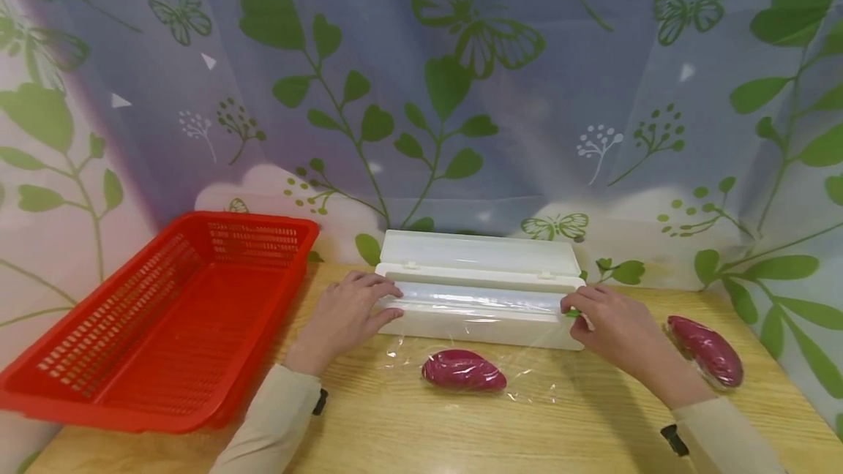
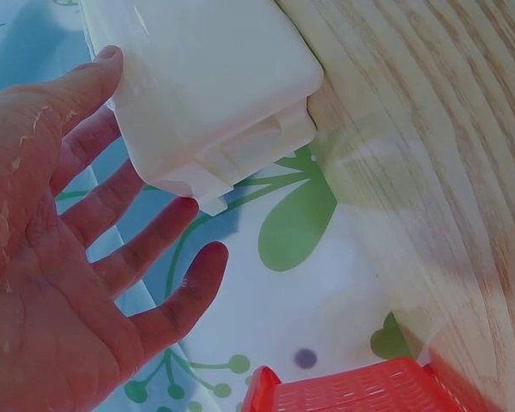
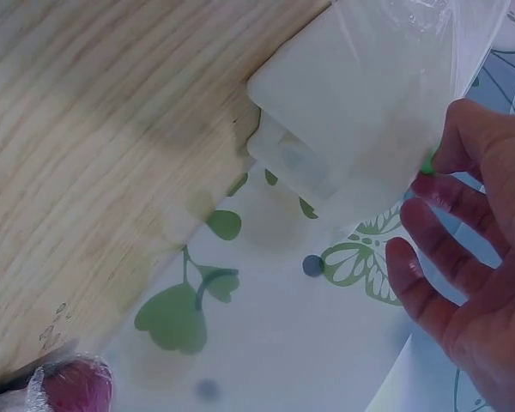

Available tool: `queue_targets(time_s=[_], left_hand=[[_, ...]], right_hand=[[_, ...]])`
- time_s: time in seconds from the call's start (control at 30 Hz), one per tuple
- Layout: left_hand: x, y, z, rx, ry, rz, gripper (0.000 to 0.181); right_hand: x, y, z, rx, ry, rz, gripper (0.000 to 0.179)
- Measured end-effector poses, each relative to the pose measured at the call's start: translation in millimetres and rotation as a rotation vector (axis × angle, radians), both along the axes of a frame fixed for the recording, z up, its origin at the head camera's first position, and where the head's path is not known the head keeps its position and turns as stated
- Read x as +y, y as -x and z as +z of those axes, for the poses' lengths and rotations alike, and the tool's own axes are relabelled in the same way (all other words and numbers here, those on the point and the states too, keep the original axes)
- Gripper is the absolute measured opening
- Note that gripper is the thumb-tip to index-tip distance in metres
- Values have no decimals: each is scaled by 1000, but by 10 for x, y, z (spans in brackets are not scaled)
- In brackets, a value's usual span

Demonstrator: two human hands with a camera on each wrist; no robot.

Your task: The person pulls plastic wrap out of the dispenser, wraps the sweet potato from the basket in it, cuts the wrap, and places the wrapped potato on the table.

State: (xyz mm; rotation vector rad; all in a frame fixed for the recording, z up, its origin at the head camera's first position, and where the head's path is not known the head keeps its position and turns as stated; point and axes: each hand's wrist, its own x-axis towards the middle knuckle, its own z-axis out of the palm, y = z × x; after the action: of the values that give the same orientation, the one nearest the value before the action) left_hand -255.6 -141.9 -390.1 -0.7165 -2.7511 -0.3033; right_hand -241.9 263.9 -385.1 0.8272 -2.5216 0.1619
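A white plastic wrap dispenser box point(image 1: 487, 328) stands on the table with its lid point(image 1: 481, 253) raised and a roll of cling film point(image 1: 461, 295) inside. Clear film runs over the front edge and lies across a purple sweet potato point(image 1: 464, 371). At the box's left end my left hand point(image 1: 356, 309) rests its thumb and fingertips on the rim, fingers loosely spread. Between thumb and forefinger, my right hand point(image 1: 612, 324) pinches a small green slide cutter point(image 3: 428, 161) at the right end of the front edge. Most of the cutter is hidden by the fingers.
A red plastic basket point(image 1: 253, 346) stands on the left of the wooden table point(image 1: 527, 437). Another purple sweet potato point(image 1: 705, 350), wrapped in film, lies by my right forearm. Behind the table hangs a patterned curtain point(image 1: 369, 42), close to the raised lid.
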Motion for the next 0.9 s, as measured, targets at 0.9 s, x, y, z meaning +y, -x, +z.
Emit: queue_targets(time_s=[0.9], left_hand=[[-18,8,-18,2,4,6,32]], right_hand=[[56,-4,-42,34,21,22,31]])
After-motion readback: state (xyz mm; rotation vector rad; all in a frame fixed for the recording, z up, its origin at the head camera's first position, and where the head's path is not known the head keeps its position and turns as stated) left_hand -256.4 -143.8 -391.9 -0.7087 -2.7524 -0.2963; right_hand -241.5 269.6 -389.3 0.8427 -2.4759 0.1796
